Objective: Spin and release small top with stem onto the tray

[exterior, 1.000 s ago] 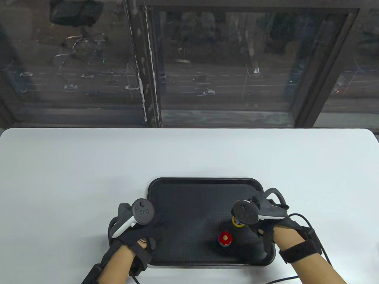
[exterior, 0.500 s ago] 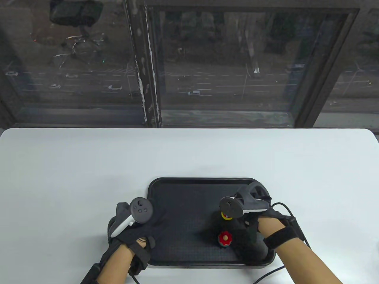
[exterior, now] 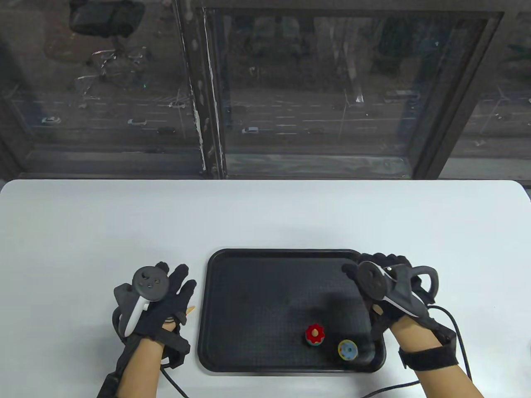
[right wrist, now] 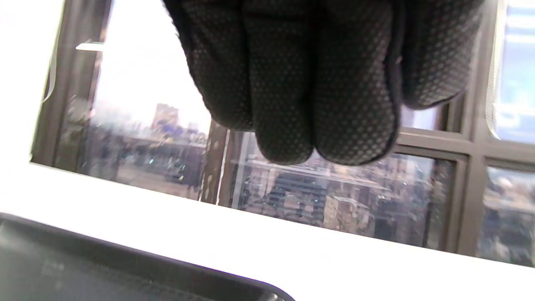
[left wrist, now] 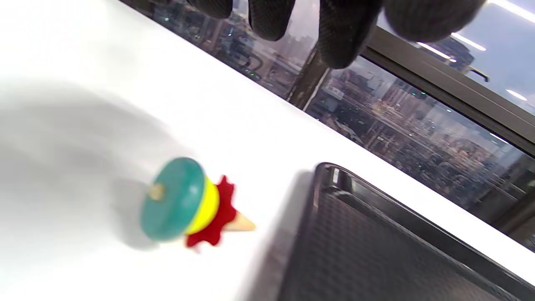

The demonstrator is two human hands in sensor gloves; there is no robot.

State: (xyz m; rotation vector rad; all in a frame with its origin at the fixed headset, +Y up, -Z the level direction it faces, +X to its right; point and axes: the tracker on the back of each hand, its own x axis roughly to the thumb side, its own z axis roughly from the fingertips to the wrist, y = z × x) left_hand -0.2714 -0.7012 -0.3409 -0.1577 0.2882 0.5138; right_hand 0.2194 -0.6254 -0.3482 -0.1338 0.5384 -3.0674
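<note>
Both hands, left [exterior: 159,296] and right [exterior: 383,286], hang loose-fingered and empty beside the tray [exterior: 265,257]; two tops [exterior: 315,334] stand inside.

Left hand [exterior: 159,298] lies palm down off the tray's left edge, fingers [exterior: 182,275] straight and spread, gripping nothing. Right hand [exterior: 383,286] hovers over the tray's right edge, fingers together and relaxed, likewise empty.

A white table [exterior: 265,215] fills the near part of the scene. Beyond its far edge stands a large window [exterior: 332,91] with dark frames, looking onto a road with cars. An office chair [exterior: 105,18] shows reflected at far left.
</note>
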